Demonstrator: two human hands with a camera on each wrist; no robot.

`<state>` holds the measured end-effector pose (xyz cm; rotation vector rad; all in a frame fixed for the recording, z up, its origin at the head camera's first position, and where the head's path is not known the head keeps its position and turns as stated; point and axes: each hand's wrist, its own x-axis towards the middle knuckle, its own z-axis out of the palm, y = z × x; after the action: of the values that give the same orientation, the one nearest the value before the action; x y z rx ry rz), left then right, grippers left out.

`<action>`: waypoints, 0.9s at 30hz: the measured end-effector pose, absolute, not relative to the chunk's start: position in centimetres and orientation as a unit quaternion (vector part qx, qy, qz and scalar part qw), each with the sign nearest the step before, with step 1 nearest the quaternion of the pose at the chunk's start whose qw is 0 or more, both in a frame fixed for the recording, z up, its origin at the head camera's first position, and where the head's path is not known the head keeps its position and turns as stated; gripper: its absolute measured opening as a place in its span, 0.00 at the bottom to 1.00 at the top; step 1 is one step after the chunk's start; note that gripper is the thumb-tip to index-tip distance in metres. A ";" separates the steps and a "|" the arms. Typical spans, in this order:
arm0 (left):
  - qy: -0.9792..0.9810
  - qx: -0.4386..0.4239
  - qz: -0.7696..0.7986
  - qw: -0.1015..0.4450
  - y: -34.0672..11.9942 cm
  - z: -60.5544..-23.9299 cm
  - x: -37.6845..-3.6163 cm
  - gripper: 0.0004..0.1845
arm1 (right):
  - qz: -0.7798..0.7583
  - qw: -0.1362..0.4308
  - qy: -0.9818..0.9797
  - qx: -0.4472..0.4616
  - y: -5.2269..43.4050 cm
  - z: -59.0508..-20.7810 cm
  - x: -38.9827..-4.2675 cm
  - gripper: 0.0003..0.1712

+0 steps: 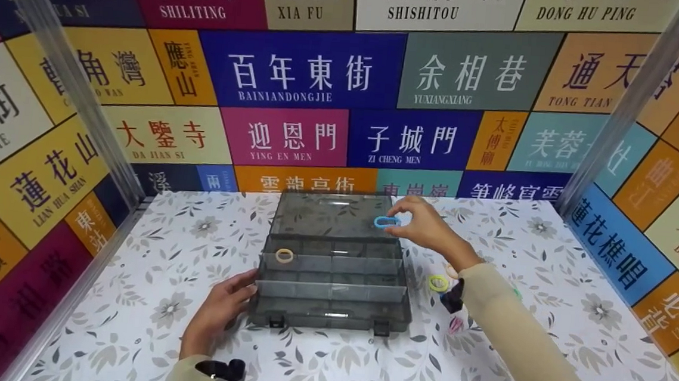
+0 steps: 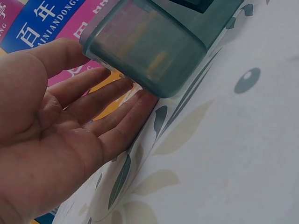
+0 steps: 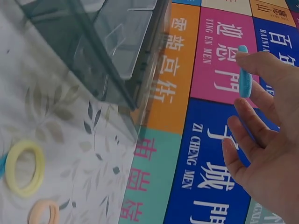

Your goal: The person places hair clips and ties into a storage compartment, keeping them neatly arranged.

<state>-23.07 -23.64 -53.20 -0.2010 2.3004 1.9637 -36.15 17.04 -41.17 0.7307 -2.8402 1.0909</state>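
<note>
My right hand [image 1: 428, 225] pinches a light blue hair tie [image 3: 245, 77] between thumb and fingers, above the right side of the box's raised lid. A grey see-through compartment box [image 1: 336, 320] stands on the table with its lid [image 1: 328, 216] swung back. In its left part lies a beige hair tie [image 1: 277, 255]. At the box's left side is my left hand [image 1: 225, 303]; its fingers are stretched out along the side wall, with the thumb close to the upper corner in the left wrist view.
Right of the box lie a yellow hair tie [image 3: 11, 171], a peach hair tie [image 3: 54, 213] and a pink one [image 1: 456, 325], partly beneath my right forearm. A floral cloth [image 1: 145, 314] covers the table. Panels with lettering [image 1: 300, 68] rise behind and at both sides.
</note>
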 end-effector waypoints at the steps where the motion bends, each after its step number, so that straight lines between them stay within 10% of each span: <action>1: 0.758 -0.065 0.647 0.054 -23.6 -53.2 -23.1 0.26 | 0.349 0.005 -0.906 0.238 16.6 -41.3 -36.3 0.17; 27: 0.757 -0.065 0.647 0.059 -23.9 -53.1 -23.2 0.26 | 0.332 -0.002 -0.902 0.275 5.8 -42.4 -37.5 0.16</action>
<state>-23.17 -23.85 -53.07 -0.1975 2.2934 1.9613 -37.50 5.83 -42.39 0.8664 -2.8379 1.0435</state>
